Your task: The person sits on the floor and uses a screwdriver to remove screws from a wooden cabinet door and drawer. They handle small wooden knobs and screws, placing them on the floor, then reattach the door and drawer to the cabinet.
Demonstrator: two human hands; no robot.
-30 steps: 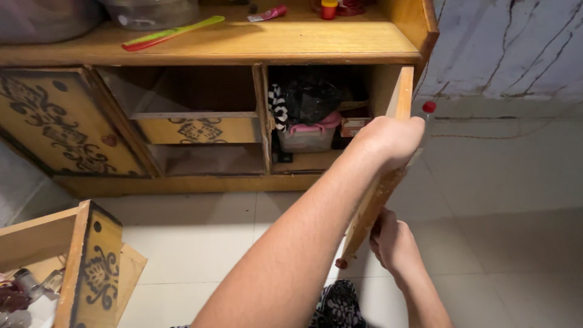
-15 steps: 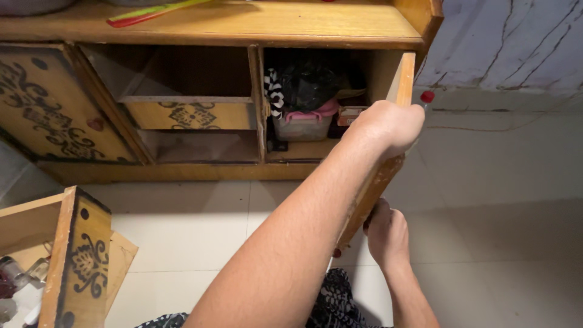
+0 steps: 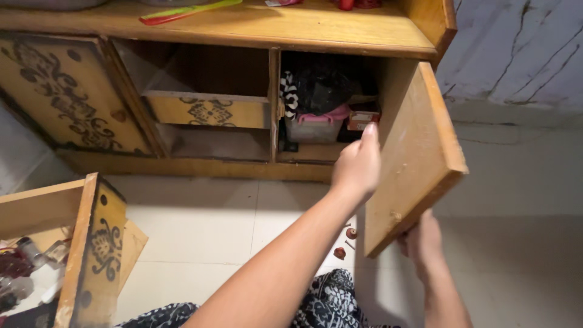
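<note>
A plain wooden cabinet door [image 3: 419,152] stands open at the right end of a low wooden cabinet [image 3: 255,27], tilted, with its inner face toward me. My left hand [image 3: 358,164] reaches up across the view with its fingers straight, resting against that inner face near the hinge side. My right hand [image 3: 419,240] is below and grips the door's lower corner from behind. The opened compartment holds a clear plastic box with a pink lid [image 3: 313,124] and a black and white bag [image 3: 316,82].
Two small red knobs [image 3: 345,243] lie on the white tiled floor under the door. A pulled-out drawer with a black ornamented front [image 3: 91,255] sits at lower left with clutter in it. Another drawer [image 3: 206,110] sits in the middle compartment. An ornamented door [image 3: 67,97] is at left.
My left hand has left the door's top edge and come down onto its inner face. The door has turned, so it now shows its broad side. My right hand stays at its lower corner.
</note>
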